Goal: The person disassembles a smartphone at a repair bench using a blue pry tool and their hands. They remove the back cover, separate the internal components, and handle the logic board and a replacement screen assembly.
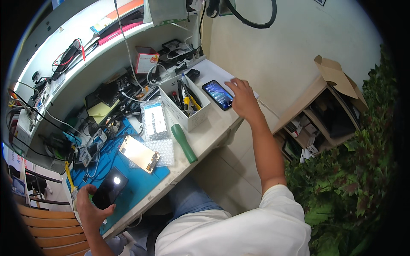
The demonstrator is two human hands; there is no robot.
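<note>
Left hand [89,210]: thumb and fingers parted around near end of dark phone [110,190] over blue mat [139,190]; long axis runs up-right from them; grip, can't tell. Right hand [245,98]: fingers bent at right edge of lit phone [218,94], right of white box [197,120]; axis upper-left to lower-right; hold unclear. 2 phones, 1 nearest each hand.

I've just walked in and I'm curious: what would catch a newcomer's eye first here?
Probably the lit phone on the bench's right end, with the right hand at its edge. Toward the lower left, the left hand is at a dark screen over the blue mat, its glossy face catching a bright glare. Leafy greenery fills the right side of the view.
</note>
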